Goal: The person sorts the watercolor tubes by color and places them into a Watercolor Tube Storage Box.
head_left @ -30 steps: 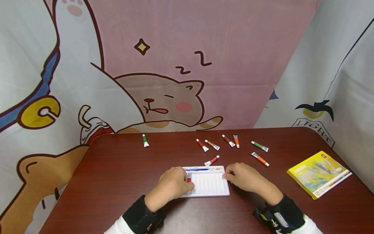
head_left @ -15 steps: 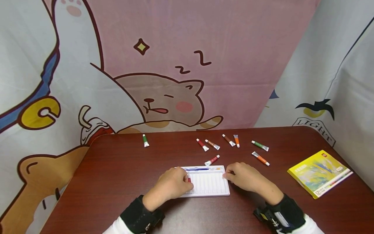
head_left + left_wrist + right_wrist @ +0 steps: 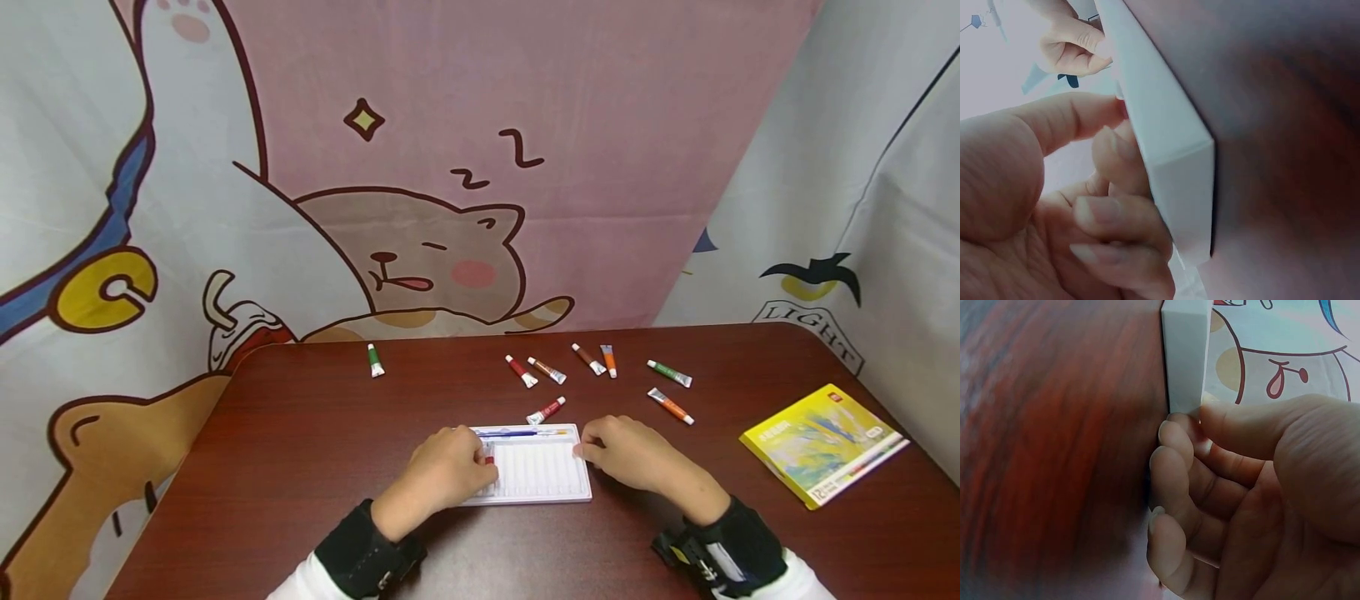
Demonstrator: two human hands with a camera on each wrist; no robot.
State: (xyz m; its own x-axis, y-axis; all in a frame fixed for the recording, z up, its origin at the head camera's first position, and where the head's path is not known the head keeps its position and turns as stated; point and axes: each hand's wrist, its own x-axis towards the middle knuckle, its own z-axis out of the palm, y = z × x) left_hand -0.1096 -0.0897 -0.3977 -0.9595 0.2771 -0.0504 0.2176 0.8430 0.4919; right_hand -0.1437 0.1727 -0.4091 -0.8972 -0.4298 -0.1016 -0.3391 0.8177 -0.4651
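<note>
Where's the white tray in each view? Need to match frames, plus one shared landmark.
Head: white tray at lower centre.
Left wrist: its outer wall slants from the top, left of centre, to below centre.
Right wrist: its pale side at the top, just right of centre.
Landmark: the right hand, visible in all three.

Reddish-brown wood-grain table (image 3: 300, 433) here, kinda shiny. White ribbed tray (image 3: 532, 475) sits lower centre of the frame, crimson paint tube (image 3: 546, 411) just above its top edge. Across mid-frame: red tube (image 3: 521, 372), light brown tube (image 3: 547, 371), dark brown tube (image 3: 588, 359), small orange tube (image 3: 608, 362). Farther right, long green tube (image 3: 669, 373) over a long orange tube (image 3: 671, 407). Lone short green tube (image 3: 375, 361) left of centre, flat yellow box (image 3: 823, 446) lower right.
</note>
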